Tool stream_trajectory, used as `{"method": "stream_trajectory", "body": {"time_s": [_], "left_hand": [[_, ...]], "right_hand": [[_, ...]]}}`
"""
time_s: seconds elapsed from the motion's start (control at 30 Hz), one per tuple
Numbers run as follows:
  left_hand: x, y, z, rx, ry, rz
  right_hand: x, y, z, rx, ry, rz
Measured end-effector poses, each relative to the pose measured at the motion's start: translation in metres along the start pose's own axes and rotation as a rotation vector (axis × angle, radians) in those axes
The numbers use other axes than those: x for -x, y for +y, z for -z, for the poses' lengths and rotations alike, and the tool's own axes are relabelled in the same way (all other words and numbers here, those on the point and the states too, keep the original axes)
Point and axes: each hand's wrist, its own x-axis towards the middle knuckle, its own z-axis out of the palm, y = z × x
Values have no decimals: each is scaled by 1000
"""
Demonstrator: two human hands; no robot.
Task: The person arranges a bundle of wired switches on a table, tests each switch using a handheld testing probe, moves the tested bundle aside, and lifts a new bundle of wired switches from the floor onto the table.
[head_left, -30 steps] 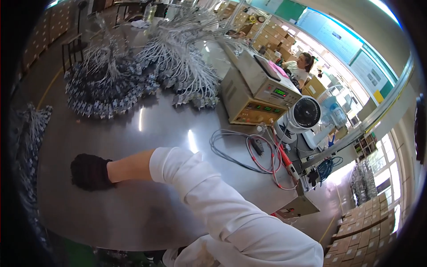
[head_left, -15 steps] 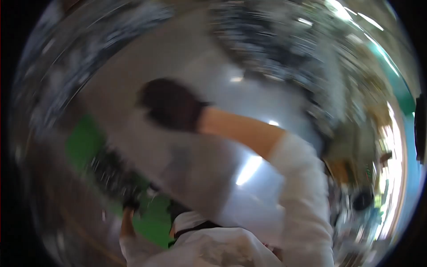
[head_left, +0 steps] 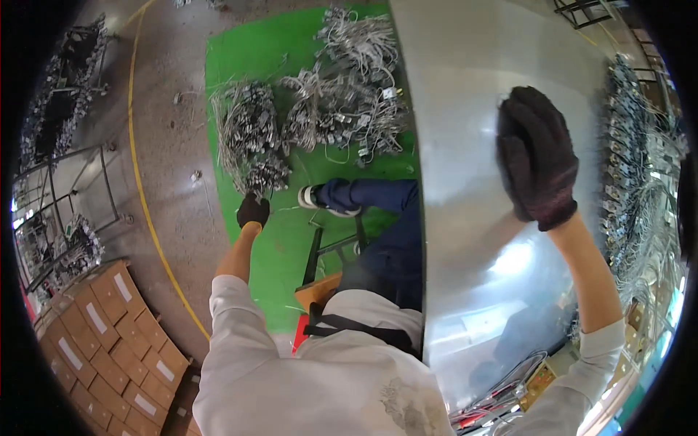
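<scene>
My left hand (head_left: 253, 211), in a dark glove, reaches down to the left over the green mat (head_left: 283, 291). Its fingers look curled at the near end of a bundle of grey cables with metal connectors (head_left: 266, 173); their tips are partly hidden. More cables lie just beyond, in a heap (head_left: 249, 120) and a wider pile (head_left: 342, 109). On the right, my right hand (head_left: 538, 156), also gloved, is above the shiny metal tabletop (head_left: 465, 218). Its fingers stretch out side by side, and nothing shows in it.
Stacked brown cartons (head_left: 120, 349) stand at lower left, below a dark metal rack (head_left: 76, 189). A yellow line (head_left: 145, 203) crosses the floor. Rows of hanging cables (head_left: 632, 189) border the table's right side. Red-handled tools (head_left: 472, 418) lie at its near edge. A black-legged stool (head_left: 316, 272) stands beside my legs.
The view has swung round and sharpened from heavy blur. The mat, cables and left hand now show toward the upper middle; my right hand appears farther right, over the tabletop.
</scene>
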Motion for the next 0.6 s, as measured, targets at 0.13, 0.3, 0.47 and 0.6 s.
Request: {"method": "stream_trajectory", "body": {"time_s": [0.13,0.3,0.47,0.6], "left_hand": [[-32,6,-1,135,158,228],[-78,-40,-28,556,178,205],[-112,-44,-52,1024,13,329],[-128,-48,-83,1040,6,469]], "right_hand": [[-2,10,-27,-20,27,-54],[-15,17,-50,-48,-7,-26],[-16,17,-65,12,-29,6],[-16,22,-69,66,-34,125]]}}
